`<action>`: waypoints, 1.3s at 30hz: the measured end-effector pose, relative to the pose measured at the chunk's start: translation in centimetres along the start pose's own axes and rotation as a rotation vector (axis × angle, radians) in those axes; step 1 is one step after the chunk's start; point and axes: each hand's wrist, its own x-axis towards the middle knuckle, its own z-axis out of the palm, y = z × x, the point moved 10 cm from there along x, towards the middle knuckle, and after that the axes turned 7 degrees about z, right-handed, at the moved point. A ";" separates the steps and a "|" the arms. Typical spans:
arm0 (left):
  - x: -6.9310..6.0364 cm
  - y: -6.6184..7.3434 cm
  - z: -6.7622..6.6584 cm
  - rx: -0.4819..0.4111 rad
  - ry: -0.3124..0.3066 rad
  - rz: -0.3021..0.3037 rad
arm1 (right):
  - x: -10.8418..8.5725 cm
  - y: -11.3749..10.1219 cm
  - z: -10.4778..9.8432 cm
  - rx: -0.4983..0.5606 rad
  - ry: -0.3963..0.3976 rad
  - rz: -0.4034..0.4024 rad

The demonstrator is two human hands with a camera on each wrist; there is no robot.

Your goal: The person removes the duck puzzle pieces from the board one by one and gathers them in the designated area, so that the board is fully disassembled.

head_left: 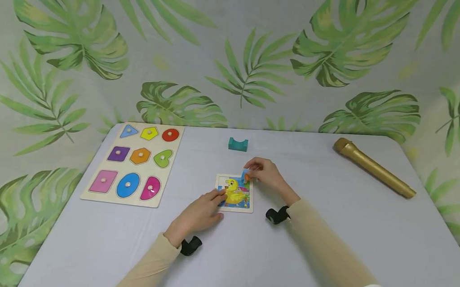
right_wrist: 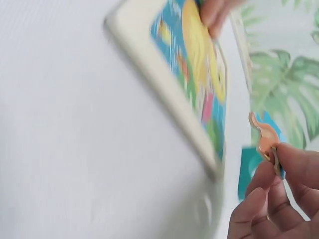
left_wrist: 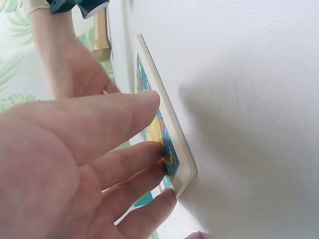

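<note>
Here, the right hand [head_left: 266,172] pinches a blue-and-orange puzzle piece [right_wrist: 267,137] between thumb and fingers, over the far right corner of the duck puzzle [head_left: 241,210] in the head view. In the right wrist view the piece is tilted, its long axis slanting from upper left to lower right. The left hand [head_left: 202,211], fingers relaxed and not gripping, touches the puzzle's left side. The squarish puzzle lies flat on the tabletop [head_left: 245,262], the duck's beak pointing left.
</note>
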 end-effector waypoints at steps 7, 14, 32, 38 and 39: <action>0.0 0.1 -0.1 -0.001 0.008 -0.007 | 0.0 3.1 -3.6 -0.057 0.032 0.060; 0.0 0.2 0.0 -0.027 0.008 -0.014 | 0.5 4.0 -4.1 -0.121 0.044 0.071; 0.2 0.6 -0.3 0.046 0.066 -0.006 | 1.4 3.1 -3.3 -0.328 0.046 -0.010; 0.5 0.9 -0.8 0.108 0.123 0.017 | 1.0 2.8 -3.3 -0.353 0.062 -0.044; 0.5 1.0 -0.9 0.110 0.133 0.024 | 0.9 2.8 -3.3 -0.355 0.070 -0.047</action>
